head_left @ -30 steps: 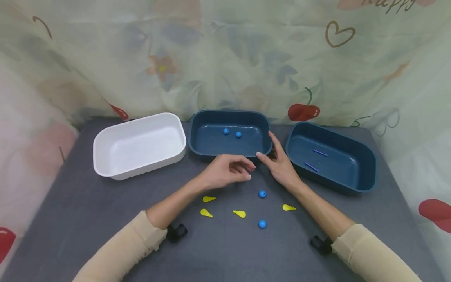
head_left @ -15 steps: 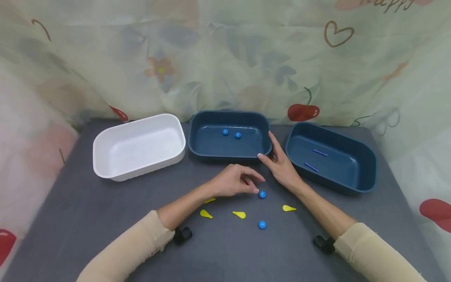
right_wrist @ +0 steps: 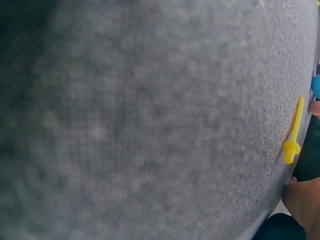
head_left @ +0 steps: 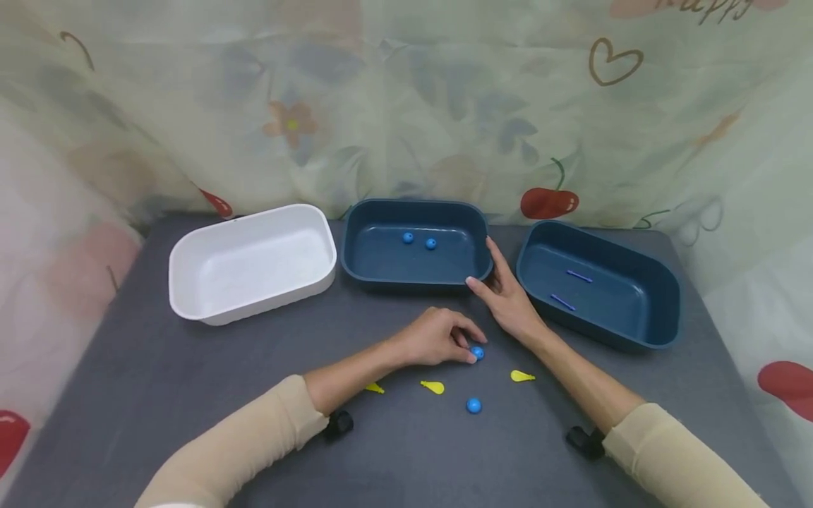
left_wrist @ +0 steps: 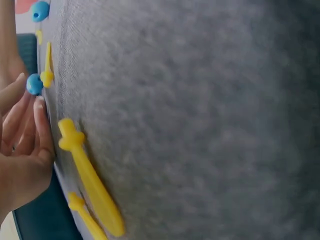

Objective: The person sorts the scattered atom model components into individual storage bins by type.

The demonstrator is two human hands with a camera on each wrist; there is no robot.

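Note:
My left hand (head_left: 438, 339) is low over the grey table, pinching a blue bead (head_left: 477, 353) between thumb and fingertips. In the left wrist view the bead (left_wrist: 34, 84) shows between those fingertips, close by a yellow teardrop-shaped piece (left_wrist: 47, 75). My right hand (head_left: 511, 300) rests against the near right corner of the middle dark-blue tub (head_left: 413, 279), thumb at the front rim and fingers extended along the right side. Two blue beads (head_left: 408, 238) lie inside that tub. Another blue bead (head_left: 473, 406) lies on the table nearer me.
A white tub (head_left: 254, 271) stands at the left. At the right, another dark-blue tub (head_left: 625, 310) contains two thin purple sticks (head_left: 579, 276). Yellow teardrop pieces (head_left: 432, 387) lie on the table, one (head_left: 522, 376) beside my right forearm. A patterned curtain (head_left: 406, 106) hangs behind.
My left hand has come from the middle tub's front edge toward me and to the right, down onto the blue bead, which has shifted slightly. My right hand has stayed at the tub's corner.

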